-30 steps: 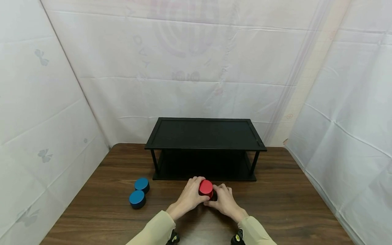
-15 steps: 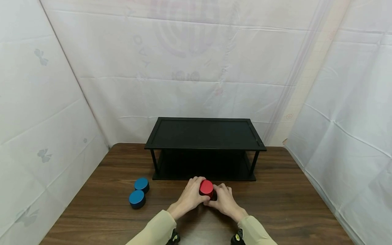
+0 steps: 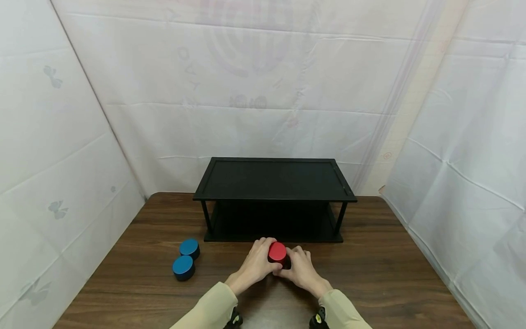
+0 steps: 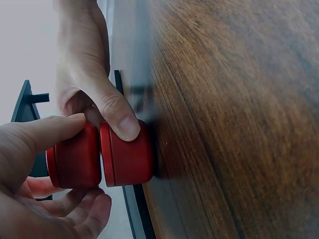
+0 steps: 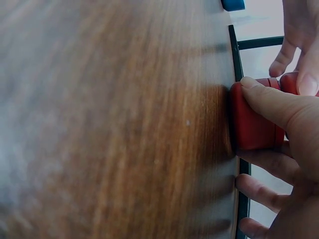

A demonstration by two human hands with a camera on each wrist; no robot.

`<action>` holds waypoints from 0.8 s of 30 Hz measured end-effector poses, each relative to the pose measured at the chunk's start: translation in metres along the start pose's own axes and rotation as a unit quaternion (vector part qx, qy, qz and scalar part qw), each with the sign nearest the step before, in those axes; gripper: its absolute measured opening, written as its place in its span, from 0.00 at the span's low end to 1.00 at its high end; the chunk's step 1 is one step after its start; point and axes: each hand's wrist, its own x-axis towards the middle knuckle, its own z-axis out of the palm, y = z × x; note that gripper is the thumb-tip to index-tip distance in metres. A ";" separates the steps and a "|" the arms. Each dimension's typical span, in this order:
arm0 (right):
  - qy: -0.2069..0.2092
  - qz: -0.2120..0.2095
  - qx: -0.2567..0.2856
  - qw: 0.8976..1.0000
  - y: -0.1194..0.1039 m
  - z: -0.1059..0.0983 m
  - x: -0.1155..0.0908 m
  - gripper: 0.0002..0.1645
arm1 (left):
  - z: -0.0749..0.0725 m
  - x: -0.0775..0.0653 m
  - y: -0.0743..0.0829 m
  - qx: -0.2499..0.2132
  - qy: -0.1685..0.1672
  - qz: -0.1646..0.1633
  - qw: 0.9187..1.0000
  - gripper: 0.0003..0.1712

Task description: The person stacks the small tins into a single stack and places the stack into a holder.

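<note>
Red lidded tins [image 3: 277,251], two of them, are between the left grip [image 3: 255,262] and the right grip [image 3: 302,269], one above the other just over the wood-grained table [image 3: 382,269].

The table's brown top spreads to both sides of the grips, with dark streaks in its grain. Well to the left of them hangs a white sheet [image 3: 61,137] with faint grey clover-like prints. Beyond them is a white back sheet [image 3: 246,128], creased in level folds and carrying pale lettering. Well to their right hangs a wrinkled right-hand sheet [image 3: 464,151], also white.

From left to right, two blue lidded tins come first, left of the left grip: a nearer blue tin [image 3: 183,267] and a farther blue tin [image 3: 189,248], close together; whether they touch cannot be told. One black two-tier shelf [image 3: 275,179] stands just beyond both grips, its upper board on slim posts above a lower board. One cream left sleeve [image 3: 209,308] leads to the left grip, which holds the upper tin [image 4: 77,159] with the thumb on one side and fingers on the other. Below it, a thin gap shows against the lower tin [image 4: 129,162]. The right grip pinches that tin between thumb and forefinger, other fingers spread. One cream right sleeve [image 3: 342,308] follows, behind that grip. Each wrist wears one black device [image 3: 234,318].
</note>
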 end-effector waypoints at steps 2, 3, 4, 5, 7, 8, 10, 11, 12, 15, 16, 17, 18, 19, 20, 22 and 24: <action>0.001 0.000 -0.002 1.000 0.000 0.000 0.000 0.37 | 0.000 0.000 0.000 -0.001 -0.001 0.000 1.000 0.34; 0.001 0.000 -0.002 1.000 0.000 0.000 0.000 0.37 | 0.000 0.000 -0.001 -0.001 -0.002 0.000 1.000 0.34; 0.002 0.001 -0.001 1.000 0.000 0.000 0.000 0.37 | 0.000 0.000 -0.001 -0.001 -0.002 0.000 1.000 0.34; 0.002 0.001 0.000 1.000 0.000 0.000 0.000 0.37 | 0.001 0.000 -0.001 -0.001 -0.003 0.000 1.000 0.34; 0.001 0.002 0.001 1.000 0.000 0.000 0.000 0.36 | 0.000 0.000 -0.001 -0.002 -0.004 -0.001 1.000 0.34; 0.001 0.002 0.002 1.000 0.000 0.000 0.000 0.36 | 0.000 0.001 -0.001 -0.004 -0.005 -0.002 1.000 0.34; 0.001 0.001 0.003 1.000 -0.001 0.000 0.000 0.36 | 0.000 0.001 0.000 -0.007 -0.006 -0.003 1.000 0.34; 0.001 0.001 0.003 1.000 -0.001 0.000 0.000 0.36 | 0.000 0.001 0.000 -0.008 -0.007 -0.004 1.000 0.34; 0.001 0.001 0.003 1.000 -0.001 0.000 0.000 0.36 | 0.000 0.001 0.000 -0.010 -0.008 -0.005 1.000 0.35; 0.002 0.001 0.003 1.000 -0.001 -0.001 0.000 0.36 | 0.000 0.000 0.000 -0.013 -0.010 -0.008 1.000 0.35; 0.002 0.001 0.003 1.000 -0.001 -0.001 0.000 0.35 | 0.000 0.000 -0.001 -0.013 -0.011 -0.008 1.000 0.35; 0.002 0.001 0.004 1.000 -0.002 -0.001 0.000 0.35 | 0.000 0.000 -0.001 -0.014 -0.011 -0.008 1.000 0.35; 0.002 0.001 0.004 1.000 -0.002 -0.001 0.000 0.35 | 0.000 0.000 -0.001 -0.014 -0.011 -0.008 1.000 0.35; 0.002 0.001 0.004 1.000 -0.002 -0.001 0.000 0.35 | 0.000 0.000 -0.001 -0.013 -0.010 -0.007 1.000 0.36; 0.002 0.001 0.004 1.000 -0.002 -0.001 0.000 0.35 | 0.000 0.000 -0.001 -0.013 -0.010 -0.007 1.000 0.36; 0.002 0.002 0.005 1.000 -0.002 0.000 -0.001 0.35 | 0.001 0.000 -0.002 -0.011 -0.009 -0.006 1.000 0.36; 0.002 0.003 0.004 1.000 -0.001 0.000 -0.001 0.35 | 0.002 0.000 -0.003 -0.010 -0.007 -0.006 1.000 0.37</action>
